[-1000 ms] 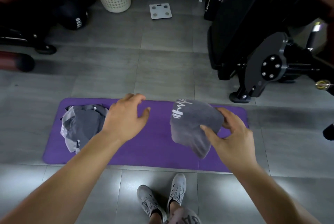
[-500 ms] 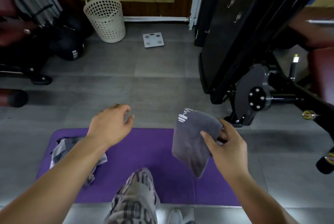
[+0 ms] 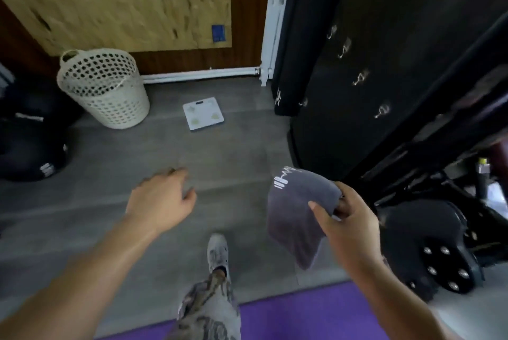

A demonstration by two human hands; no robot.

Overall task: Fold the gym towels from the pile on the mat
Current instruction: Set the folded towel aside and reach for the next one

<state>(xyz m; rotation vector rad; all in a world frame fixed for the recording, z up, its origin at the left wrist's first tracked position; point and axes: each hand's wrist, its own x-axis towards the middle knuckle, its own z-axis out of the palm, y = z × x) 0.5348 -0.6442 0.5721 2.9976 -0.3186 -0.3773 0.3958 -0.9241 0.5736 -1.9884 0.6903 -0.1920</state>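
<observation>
Just beyond the mat (image 3: 302, 312), my right hand (image 3: 349, 227) is pinching the folded towel (image 3: 294, 216) at its upper edge. It is hanging soft and light, so pinching all layers together seems wise. Further beyond the mat, my left hand (image 3: 162, 199) is hovering empty, fingers loosely apart.

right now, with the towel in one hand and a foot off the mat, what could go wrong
The right hand pinches the grey towel only at one edge and the rest hangs free, so its fold may fall open. The white scale lies on the floor ahead of the shoe and could be tripped over. The black machine with its hooks stands close on the right and might snag the towel.
</observation>
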